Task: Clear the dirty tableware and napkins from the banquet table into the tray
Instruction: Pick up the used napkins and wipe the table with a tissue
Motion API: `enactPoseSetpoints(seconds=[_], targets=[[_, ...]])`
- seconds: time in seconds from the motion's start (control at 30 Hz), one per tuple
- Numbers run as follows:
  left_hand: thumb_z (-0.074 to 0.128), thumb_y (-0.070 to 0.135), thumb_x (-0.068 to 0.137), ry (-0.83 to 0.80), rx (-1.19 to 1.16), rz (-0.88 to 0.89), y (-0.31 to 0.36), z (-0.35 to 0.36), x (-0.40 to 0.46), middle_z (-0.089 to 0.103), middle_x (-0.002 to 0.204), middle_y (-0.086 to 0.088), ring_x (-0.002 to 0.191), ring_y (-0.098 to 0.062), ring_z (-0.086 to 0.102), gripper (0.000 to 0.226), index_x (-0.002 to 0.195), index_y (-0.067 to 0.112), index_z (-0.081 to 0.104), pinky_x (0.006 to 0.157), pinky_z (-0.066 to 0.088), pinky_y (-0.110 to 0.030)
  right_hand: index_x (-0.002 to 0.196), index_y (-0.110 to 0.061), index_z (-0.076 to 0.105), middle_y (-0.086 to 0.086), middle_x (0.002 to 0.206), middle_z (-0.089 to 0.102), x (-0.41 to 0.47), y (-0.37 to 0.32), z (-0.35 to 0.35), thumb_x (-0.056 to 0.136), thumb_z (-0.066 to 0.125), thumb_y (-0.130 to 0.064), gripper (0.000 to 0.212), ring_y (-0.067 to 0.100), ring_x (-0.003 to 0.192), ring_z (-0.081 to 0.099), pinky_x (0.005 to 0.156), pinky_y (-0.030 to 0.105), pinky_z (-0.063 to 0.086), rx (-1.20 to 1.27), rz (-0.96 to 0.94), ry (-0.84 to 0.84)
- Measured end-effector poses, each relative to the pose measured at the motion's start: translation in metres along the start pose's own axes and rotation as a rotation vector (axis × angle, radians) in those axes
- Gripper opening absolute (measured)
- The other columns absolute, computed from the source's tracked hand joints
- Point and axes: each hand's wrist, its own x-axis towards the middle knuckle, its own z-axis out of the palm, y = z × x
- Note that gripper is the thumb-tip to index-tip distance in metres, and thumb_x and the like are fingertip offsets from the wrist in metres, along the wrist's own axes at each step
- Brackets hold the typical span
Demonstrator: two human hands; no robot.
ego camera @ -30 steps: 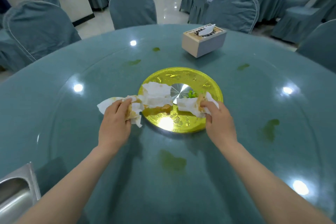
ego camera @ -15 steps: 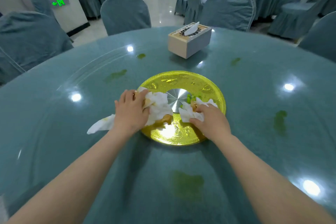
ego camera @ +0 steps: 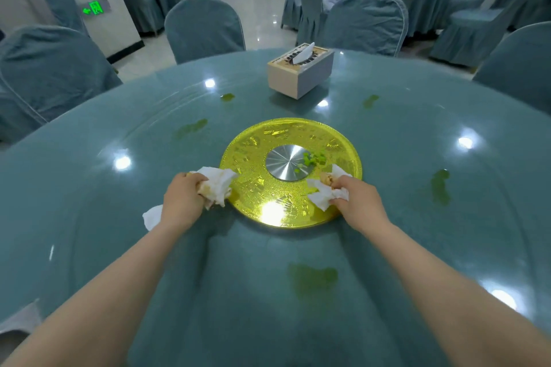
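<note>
— So, where are the hands?

— The left hand (ego camera: 182, 200) is at the left rim of the gold plate (ego camera: 290, 131), fingers curled round a soiled napkin (ego camera: 217, 187). A white tail of it pokes out below the wrist onto the table (ego camera: 89, 188). The right hand (ego camera: 356, 199) is at the plate's right rim, fingers and thumb closed on a second napkin (ego camera: 323, 194) that lies partly over the gold surface.

— What's left on the plate?

— Small green scraps (ego camera: 313, 158) beside the silver disc (ego camera: 288, 162) in its middle. The napkins sit at either side, well apart, with the near edge of the plate bare between them.

— Any room around it?

— Open tabletop on all sides. The only other object is a tissue box (ego camera: 299, 74) beyond the plate, toward the far edge, with a tissue sticking up from its slot. Both forearms reach in from the near side.

— And the surface?

— A glossy blue-green round top, showing ceiling-light reflections and several green smears (ego camera: 313, 277): one near between the arms, one to the right of the plate, others farther off.

— The room?

— Covered chairs (ego camera: 204, 28) ring the far edge, more tables stand behind, and a green exit sign (ego camera: 95, 7) glows on the left wall. A grey corner shows at bottom left; I can't tell what it is.
</note>
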Motion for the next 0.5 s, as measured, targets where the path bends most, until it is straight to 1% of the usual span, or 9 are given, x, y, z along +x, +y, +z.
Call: enactPoseSetpoints(seconds=[0.07,0.17,0.23,0.33,0.4,0.43,0.5], targets=[[0.073,0.0,0.07,0.032,-0.046,0.004,-0.005,-0.016,-0.014,0.057,0.119,-0.018,0.111,-0.036,0.052,0.047,0.116,0.008,0.066,0.083,0.035,-0.031,0.103,-0.02,0.065,0.008,0.109,0.065,-0.011,-0.008,-0.007,0.084,0.065,-0.016,0.019,0.03,0.1,0.057,0.073,0.031,0.041,0.087,0.012,0.042],[0.074,0.001,0.068,0.076,-0.095,0.009,-0.013,-0.046,-0.04,0.057,0.118,-0.016,0.109,-0.034,0.053,0.048,0.115,0.012,0.067,0.081,0.033,-0.028,0.099,-0.023,0.066,-0.001,0.103,0.064,-0.04,-0.033,-0.011,0.081,0.07,-0.015,0.02,0.017,0.09,0.053,0.067,0.022,0.029,0.168,-0.066,0.065],[0.074,0.002,0.068,0.093,-0.121,0.012,-0.022,-0.067,-0.061,0.056,0.118,-0.013,0.108,-0.033,0.053,0.048,0.114,0.014,0.067,0.082,0.034,-0.028,0.097,-0.024,0.065,-0.005,0.099,0.061,-0.063,-0.055,-0.009,0.079,0.071,-0.014,0.021,0.011,0.087,0.049,0.063,0.019,0.026,0.192,-0.139,0.04],[0.072,0.0,0.071,0.123,-0.12,0.028,-0.042,-0.1,-0.105,0.054,0.114,-0.01,0.104,-0.03,0.053,0.047,0.114,0.016,0.067,0.081,0.033,-0.027,0.098,-0.023,0.065,-0.005,0.098,0.06,-0.102,-0.088,0.0,0.079,0.07,-0.015,0.022,0.011,0.087,0.049,0.064,0.022,0.027,0.197,-0.212,-0.016],[0.071,0.0,0.073,0.135,-0.108,0.035,-0.061,-0.12,-0.145,0.052,0.11,-0.005,0.1,-0.026,0.052,0.045,0.114,0.018,0.067,0.08,0.032,-0.024,0.097,-0.026,0.064,-0.008,0.097,0.061,-0.131,-0.111,0.01,0.078,0.072,-0.017,0.023,0.01,0.087,0.05,0.065,0.022,0.029,0.216,-0.242,-0.049],[0.071,-0.001,0.073,0.146,-0.113,0.035,-0.073,-0.13,-0.167,0.051,0.108,-0.001,0.096,-0.021,0.051,0.045,0.113,0.019,0.067,0.079,0.031,-0.022,0.095,-0.029,0.062,-0.012,0.095,0.061,-0.146,-0.123,0.016,0.076,0.073,-0.017,0.026,0.007,0.085,0.05,0.064,0.02,0.03,0.229,-0.253,-0.064],[0.07,-0.005,0.072,0.17,-0.14,0.026,-0.097,-0.145,-0.212,0.048,0.104,0.005,0.091,-0.014,0.048,0.047,0.111,0.022,0.069,0.079,0.031,-0.02,0.096,-0.04,0.053,-0.021,0.093,0.058,-0.178,-0.144,0.03,0.075,0.075,-0.016,0.038,0.001,0.081,0.047,0.063,0.009,0.032,0.256,-0.27,-0.098]])
